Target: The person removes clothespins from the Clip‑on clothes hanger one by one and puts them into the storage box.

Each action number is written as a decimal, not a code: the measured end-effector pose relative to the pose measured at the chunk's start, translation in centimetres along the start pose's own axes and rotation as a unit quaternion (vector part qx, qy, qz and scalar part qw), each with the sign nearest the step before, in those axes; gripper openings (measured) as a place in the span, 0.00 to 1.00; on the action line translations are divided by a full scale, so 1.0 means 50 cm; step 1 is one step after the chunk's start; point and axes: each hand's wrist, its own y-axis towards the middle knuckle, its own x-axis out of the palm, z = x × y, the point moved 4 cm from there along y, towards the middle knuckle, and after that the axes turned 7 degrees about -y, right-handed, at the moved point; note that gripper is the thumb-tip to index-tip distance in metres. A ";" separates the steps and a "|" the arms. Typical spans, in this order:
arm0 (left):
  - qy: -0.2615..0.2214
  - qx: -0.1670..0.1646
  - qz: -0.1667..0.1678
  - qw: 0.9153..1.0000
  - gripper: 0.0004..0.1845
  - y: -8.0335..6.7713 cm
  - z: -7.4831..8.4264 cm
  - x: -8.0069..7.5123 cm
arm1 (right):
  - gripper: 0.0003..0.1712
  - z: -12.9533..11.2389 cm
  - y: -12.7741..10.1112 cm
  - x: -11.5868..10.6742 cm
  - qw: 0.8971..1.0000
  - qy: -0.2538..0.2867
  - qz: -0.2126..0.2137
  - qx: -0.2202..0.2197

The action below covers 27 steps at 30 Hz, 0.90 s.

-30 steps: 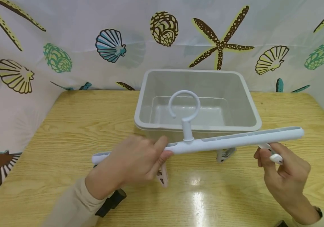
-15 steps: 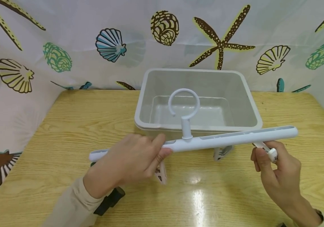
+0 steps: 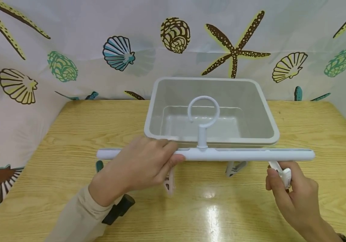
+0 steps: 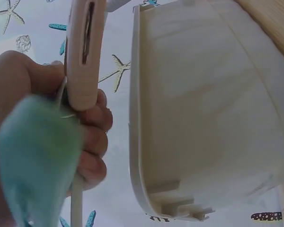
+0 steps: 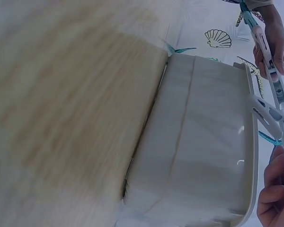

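Note:
A white clip hanger (image 3: 245, 155) with an open ring hook (image 3: 202, 136) spans the view, its bar level above the table. My left hand (image 3: 142, 163) grips the bar left of the hook, thumb in front. Under the bar hang a pink clip (image 3: 169, 185), a pale grey clip (image 3: 233, 168) and a green clip (image 3: 99, 165) at the left end. My right hand (image 3: 298, 198) pinches a white clip (image 3: 286, 176) below the bar's right end. In the left wrist view the pink clip (image 4: 84, 56) and blurred green clip (image 4: 38, 151) hang close by the fingers.
A grey plastic bin (image 3: 206, 92) stands on the wooden table (image 3: 100, 124), right behind the hanger. A curtain (image 3: 145, 30) printed with shells and starfish surrounds the table's back and sides. A dark wrist device (image 3: 121, 208) sits under the left forearm.
The hanger's raised right end has come down, so the bar is now level, and its hook has shifted slightly right. My right hand has moved left with the white clip; both hands keep their hold.

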 end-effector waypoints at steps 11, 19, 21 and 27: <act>0.045 -0.021 0.027 0.998 0.19 0.002 0.006 -0.012 | 0.27 -0.002 -0.014 0.000 0.999 -0.027 -0.011 -0.025; 0.046 -0.012 0.054 0.997 0.25 0.000 0.005 -0.012 | 0.27 -0.004 -0.024 -0.005 0.998 -0.049 -0.027 -0.028; 0.047 -0.011 0.058 0.997 0.22 0.000 0.004 -0.012 | 0.28 -0.002 -0.029 -0.007 0.998 -0.052 -0.034 -0.030; 0.055 -0.012 0.061 0.997 0.22 -0.002 0.002 -0.009 | 0.32 -0.002 -0.036 -0.022 0.995 -0.079 -0.048 -0.045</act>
